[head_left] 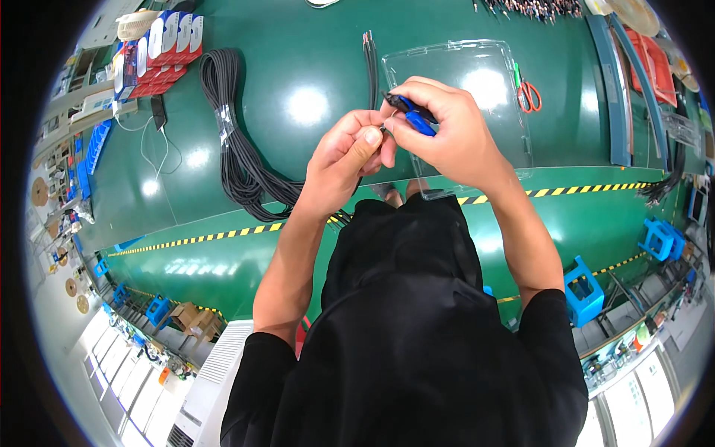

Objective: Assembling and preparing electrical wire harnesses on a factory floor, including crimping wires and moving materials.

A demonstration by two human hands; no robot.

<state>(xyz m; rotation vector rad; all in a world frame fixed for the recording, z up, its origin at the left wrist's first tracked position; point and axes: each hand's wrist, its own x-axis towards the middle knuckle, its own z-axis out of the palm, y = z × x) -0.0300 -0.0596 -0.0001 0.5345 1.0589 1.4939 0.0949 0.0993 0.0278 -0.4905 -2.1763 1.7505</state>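
Observation:
My left hand is closed, thumb and fingers pinching the end of a thin black cable; only a small dark tip shows at the fingertips. Below that wrist, several black cable ends hang by the table's front edge. In my right hand is a small pair of pliers with blue and black handles. Its fingertips meet the left hand's at the cable end. The jaws are mostly hidden by the fingers. Both hands are raised over the near edge of the green table, partly in front of a clear plastic tray.
A long coil of black cable lies to the left, overhanging the table edge. Several cut cables lie beyond my hands. Scissors with red handles rest right of the tray. Boxes stand far left, cut wires at the back.

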